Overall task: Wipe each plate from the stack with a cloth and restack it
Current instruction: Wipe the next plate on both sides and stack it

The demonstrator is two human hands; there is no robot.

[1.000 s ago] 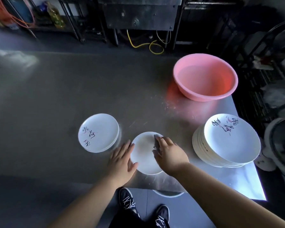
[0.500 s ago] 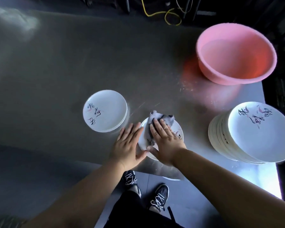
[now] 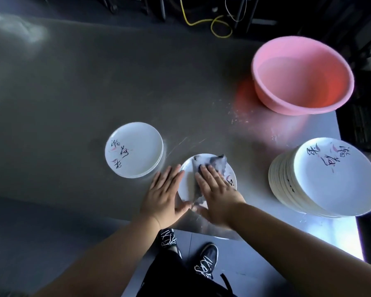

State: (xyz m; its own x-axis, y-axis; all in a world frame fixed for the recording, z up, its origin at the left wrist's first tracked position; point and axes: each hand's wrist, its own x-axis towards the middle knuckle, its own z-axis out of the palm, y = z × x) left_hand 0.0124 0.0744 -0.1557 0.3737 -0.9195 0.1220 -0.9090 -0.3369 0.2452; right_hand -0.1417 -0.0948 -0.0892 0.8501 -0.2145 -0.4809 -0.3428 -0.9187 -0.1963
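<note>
Beneath the right hand (image 3: 217,189), a crumpled grey cloth (image 3: 210,166) lay on a white plate (image 3: 230,177) on the steel bench (image 3: 94,93); a second earlier the cloth was almost hidden under the hand, and it had since spread across the plate, suggesting the wiping stroke was under way. Fingers (image 3: 204,175) of this hand were flat and extended, pressing the cloth. Left hand (image 3: 164,195), fingers straight, braced the plate's near rim. Left of the fingers sat a short stack (image 3: 135,150) of glossy round plates with brush lettering, probably wiped; right of them leaned the taller stack (image 3: 328,179), apparently awaiting wiping. Beyond stood a smooth pink plastic basin (image 3: 302,75).
</note>
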